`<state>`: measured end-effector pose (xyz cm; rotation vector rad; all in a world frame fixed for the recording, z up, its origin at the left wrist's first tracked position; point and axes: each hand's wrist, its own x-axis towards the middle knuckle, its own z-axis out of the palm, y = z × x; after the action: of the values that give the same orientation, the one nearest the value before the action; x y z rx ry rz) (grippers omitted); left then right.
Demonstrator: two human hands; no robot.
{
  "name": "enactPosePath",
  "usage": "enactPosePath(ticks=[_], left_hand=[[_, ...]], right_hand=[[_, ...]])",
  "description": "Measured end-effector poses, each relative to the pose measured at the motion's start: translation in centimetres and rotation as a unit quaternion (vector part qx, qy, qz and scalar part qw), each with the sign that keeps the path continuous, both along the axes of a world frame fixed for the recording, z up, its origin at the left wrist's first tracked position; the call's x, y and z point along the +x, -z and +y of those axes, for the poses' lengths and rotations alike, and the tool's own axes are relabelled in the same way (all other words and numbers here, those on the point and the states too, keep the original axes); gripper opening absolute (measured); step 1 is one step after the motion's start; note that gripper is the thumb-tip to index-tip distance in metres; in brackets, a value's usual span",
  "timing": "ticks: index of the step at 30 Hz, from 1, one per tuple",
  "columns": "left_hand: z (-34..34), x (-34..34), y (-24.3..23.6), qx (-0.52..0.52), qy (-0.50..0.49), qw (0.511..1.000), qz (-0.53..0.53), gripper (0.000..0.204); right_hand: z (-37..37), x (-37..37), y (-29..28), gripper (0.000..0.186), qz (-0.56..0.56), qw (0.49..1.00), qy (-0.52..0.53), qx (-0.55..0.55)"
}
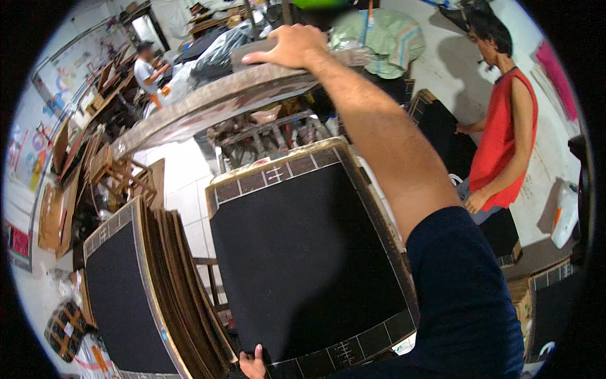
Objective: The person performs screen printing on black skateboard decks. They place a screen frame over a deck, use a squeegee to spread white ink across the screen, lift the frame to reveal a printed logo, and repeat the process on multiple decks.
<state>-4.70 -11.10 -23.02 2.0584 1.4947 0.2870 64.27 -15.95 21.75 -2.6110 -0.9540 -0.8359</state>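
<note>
My right hand (pixel 290 47) reaches far forward, its fingers over a grey block on a long, stained grey frame (pixel 183 117) raised beyond the board. Below it lies a board (pixel 297 252) with a black surface, pale ruled borders and worn edges. My left hand (pixel 252 361) is at that board's near left corner, thumb up against the edge, other fingers partly hidden. Just left stands a thick stack of similar boards (pixel 120 284), their layered brown edges showing. My right forearm crosses over the board's right side.
A person in red (pixel 499 145) stands at right beside more black boards (pixel 435 132). Another person (pixel 148 76) works at back left. A wooden stool (pixel 126 177), cardboard (pixel 50 215), a green woven sack (pixel 379 41), plastic bundles and a dark bag (pixel 66 328) surround the area.
</note>
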Motion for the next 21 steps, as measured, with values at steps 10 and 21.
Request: enactPosePath(ticks=[10, 21], left_hand=[[-0.3, 1.3, -2.2, -0.023, -0.018, 0.999, 0.015, 0.069], [-0.8, 1.1, -0.4, -0.087, -0.020, 0.992, -0.087, 0.056]], right_hand=[[0.0, -0.4, -3.0, 0.096, 0.075, 0.997, -0.017, 0.012], [0.1, -0.8, -3.9, 0.110, 0.075, 0.997, -0.005, 0.016]])
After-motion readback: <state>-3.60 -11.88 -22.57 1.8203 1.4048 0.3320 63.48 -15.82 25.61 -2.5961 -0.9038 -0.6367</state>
